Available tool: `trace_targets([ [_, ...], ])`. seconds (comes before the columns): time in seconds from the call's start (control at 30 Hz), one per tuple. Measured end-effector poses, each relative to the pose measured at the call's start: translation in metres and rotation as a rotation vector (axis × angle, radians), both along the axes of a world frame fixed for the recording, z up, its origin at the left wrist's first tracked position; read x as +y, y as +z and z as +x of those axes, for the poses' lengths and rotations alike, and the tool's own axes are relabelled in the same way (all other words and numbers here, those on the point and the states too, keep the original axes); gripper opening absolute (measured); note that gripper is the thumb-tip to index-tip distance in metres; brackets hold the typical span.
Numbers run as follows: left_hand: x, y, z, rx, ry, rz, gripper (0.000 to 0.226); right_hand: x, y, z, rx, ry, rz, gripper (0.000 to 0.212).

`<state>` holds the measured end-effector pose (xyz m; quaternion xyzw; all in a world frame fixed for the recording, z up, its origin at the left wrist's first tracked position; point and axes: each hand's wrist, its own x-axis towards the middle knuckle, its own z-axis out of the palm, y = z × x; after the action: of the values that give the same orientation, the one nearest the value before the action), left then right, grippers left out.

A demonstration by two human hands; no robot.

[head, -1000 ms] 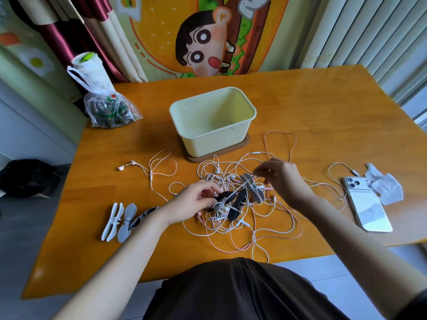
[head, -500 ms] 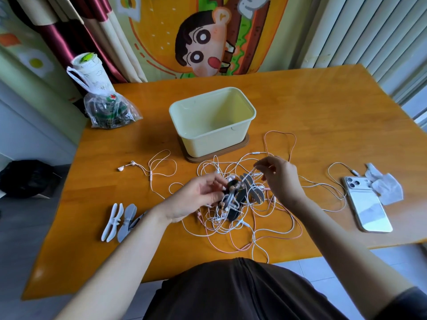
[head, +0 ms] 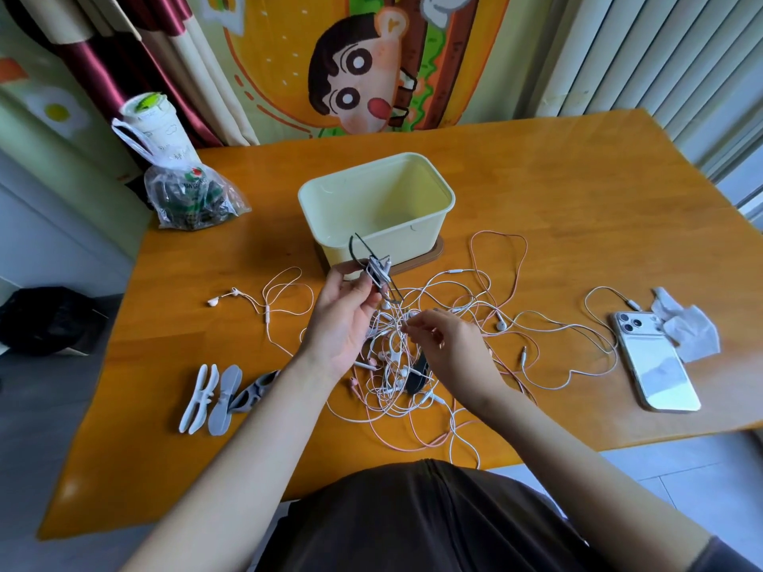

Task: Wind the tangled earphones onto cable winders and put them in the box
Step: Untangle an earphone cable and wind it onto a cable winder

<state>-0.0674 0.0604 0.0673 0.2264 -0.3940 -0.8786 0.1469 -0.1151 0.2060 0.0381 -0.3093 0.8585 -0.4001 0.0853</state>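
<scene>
Above the middle of the table (head: 578, 208), just in front of the cream box (head: 413, 237), pinched in the left hand (head: 342, 324): a dark cable winder (head: 376, 271), thumb against curled fingertips. Raised off the wood, long axis slanting from upper left down to lower right, white cord wrapped across its middle; cannot tell how many turns or which earphone feeds it. Pinched by the right hand (head: 454, 348): a white strand, thumb and forefinger pressed together, other fingers curled under and partly hidden. Heaped beneath both hands: tangled earphones (head: 392, 390), white and pink cords crossing too thickly to follow. Half buried there, a second black winder (head: 415, 377). Near the left forearm, spare winders (head: 225, 396), the darkest partly covered by it.
</scene>
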Motion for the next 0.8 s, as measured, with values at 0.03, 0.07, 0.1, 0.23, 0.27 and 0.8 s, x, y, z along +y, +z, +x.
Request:
trace_targets([
  [0.03, 0.000, -0.002, -0.001, -0.016, 0.018, 0.003, 0.019, 0.000, 0.001, 0.001, 0.011, 0.005, 0.004, 0.015],
  [0.07, -0.001, -0.005, -0.001, -0.032, 0.032, 0.003, 0.019, 0.001, 0.002, 0.001, 0.025, 0.010, 0.011, 0.015],
  [0.1, -0.001, -0.007, -0.002, -0.046, 0.041, 0.002, 0.019, 0.002, 0.003, 0.001, 0.037, 0.015, 0.017, 0.015],
  [0.23, -0.001, -0.011, 0.000, -0.135, 0.051, -0.136, 0.015, 0.006, 0.006, 0.000, 0.055, 0.039, 0.039, 0.016],
  [0.27, -0.001, -0.013, 0.001, -0.174, 0.051, -0.244, 0.014, 0.007, 0.007, 0.001, 0.055, 0.044, 0.039, 0.017],
  [0.8, -0.007, -0.019, 0.012, -0.260, -0.458, -1.194, 0.020, 0.019, 0.041, -0.040, 0.088, 0.063, 0.107, 0.015],
])
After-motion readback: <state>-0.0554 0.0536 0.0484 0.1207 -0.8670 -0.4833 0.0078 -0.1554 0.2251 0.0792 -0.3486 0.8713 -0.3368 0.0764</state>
